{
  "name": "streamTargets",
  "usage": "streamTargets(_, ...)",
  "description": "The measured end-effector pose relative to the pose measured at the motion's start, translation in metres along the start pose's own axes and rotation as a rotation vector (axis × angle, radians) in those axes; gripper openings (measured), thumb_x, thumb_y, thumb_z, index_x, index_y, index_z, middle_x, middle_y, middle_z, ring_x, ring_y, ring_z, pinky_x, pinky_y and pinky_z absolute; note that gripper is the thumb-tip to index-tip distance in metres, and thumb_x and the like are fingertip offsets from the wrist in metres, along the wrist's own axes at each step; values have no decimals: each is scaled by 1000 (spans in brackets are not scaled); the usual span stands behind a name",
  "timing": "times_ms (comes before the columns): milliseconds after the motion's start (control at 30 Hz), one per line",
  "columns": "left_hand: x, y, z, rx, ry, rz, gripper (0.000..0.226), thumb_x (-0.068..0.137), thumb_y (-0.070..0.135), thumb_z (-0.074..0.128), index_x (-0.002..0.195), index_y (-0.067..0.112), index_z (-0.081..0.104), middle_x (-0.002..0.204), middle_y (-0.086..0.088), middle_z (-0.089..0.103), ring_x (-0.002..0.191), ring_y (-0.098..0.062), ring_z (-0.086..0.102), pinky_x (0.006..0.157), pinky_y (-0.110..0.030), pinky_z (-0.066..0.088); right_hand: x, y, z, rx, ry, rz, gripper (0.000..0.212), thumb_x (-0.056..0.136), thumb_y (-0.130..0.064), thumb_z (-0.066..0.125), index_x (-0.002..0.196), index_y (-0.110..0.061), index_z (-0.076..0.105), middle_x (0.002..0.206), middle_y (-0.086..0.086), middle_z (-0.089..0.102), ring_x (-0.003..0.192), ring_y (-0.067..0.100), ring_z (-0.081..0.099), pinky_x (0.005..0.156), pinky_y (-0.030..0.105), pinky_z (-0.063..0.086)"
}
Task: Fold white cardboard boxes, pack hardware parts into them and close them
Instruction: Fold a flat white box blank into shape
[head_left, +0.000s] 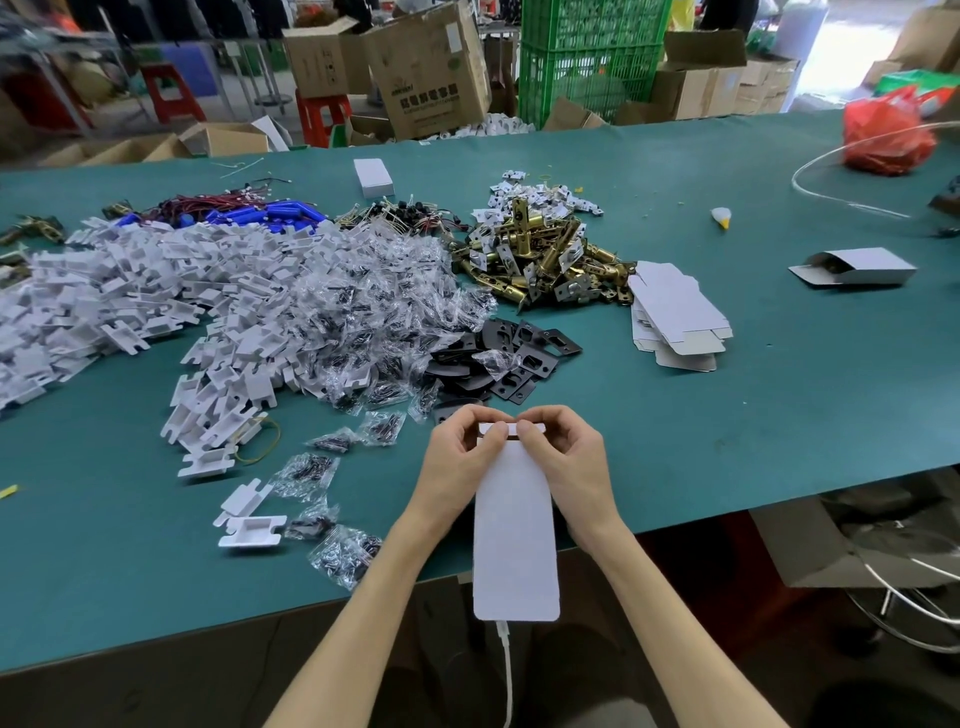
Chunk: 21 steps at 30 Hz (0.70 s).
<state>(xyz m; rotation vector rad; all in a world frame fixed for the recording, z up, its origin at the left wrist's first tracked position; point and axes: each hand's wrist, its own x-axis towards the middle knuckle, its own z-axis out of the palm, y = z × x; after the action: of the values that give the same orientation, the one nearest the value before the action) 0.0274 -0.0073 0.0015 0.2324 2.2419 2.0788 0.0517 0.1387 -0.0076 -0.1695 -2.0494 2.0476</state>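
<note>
- Grip is two-handed: left hand (457, 449) and right hand (566, 452) each pinch the far end of the white cardboard box (514, 530), thumbs on its end flap (511, 428), probably to tuck it shut.
- Box body runs back from the grip toward the person, past the table edge.
- Black plates (519, 358) lie just beyond the grip, bagged screws (374, 312) to its left, and brass latches (545, 254) farther out, seemingly kept within reach for packing.
- Green table (753, 415) carries everything; cartons (431, 78) and green crates (587, 62) crowd the room behind.
</note>
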Motion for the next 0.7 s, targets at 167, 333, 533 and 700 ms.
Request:
streamTargets(167, -1, 2, -1, -98, 16, -53, 21, 88, 28, 66, 99, 10, 69, 90, -12, 71, 76, -17, 62, 63, -34, 51, -1, -4, 1, 25, -37, 11, 6, 97, -25, 69, 97, -20, 72, 91, 5, 72, 80, 16, 64, 70, 39, 52)
streamTargets(333, 0, 1, -4, -208, 41, -78, 20, 87, 26, 68, 94, 7, 64, 89, -10, 67, 74, -19, 61, 62, -32, 52, -1, -7, -2, 79, -116, 21, 16, 99, -23, 66, 114, -20, 69, 106, 5, 71, 92, 14, 66, 76, 30, 55)
streamTargets(533, 2, 4, -5, -209, 36, -75, 18, 92, 20, 73, 86, 7, 63, 86, -12, 63, 75, -20, 53, 64, -29, 45, 0, -7, -5, 164, -94, 47, 31, 89, -15, 78, 116, -10, 65, 111, 8, 71, 97, 19, 72, 80, 33, 60)
streamTargets(700, 12, 10, -18, -167, -65, -156, 20, 90, 16, 80, 81, 10, 64, 87, -11, 70, 75, -19, 62, 63, -26, 50, 1, -6, -3, 118, -76, 66, 38, 83, -21, 84, 109, -7, 60, 108, 9, 68, 84, 17, 73, 68, 29, 59)
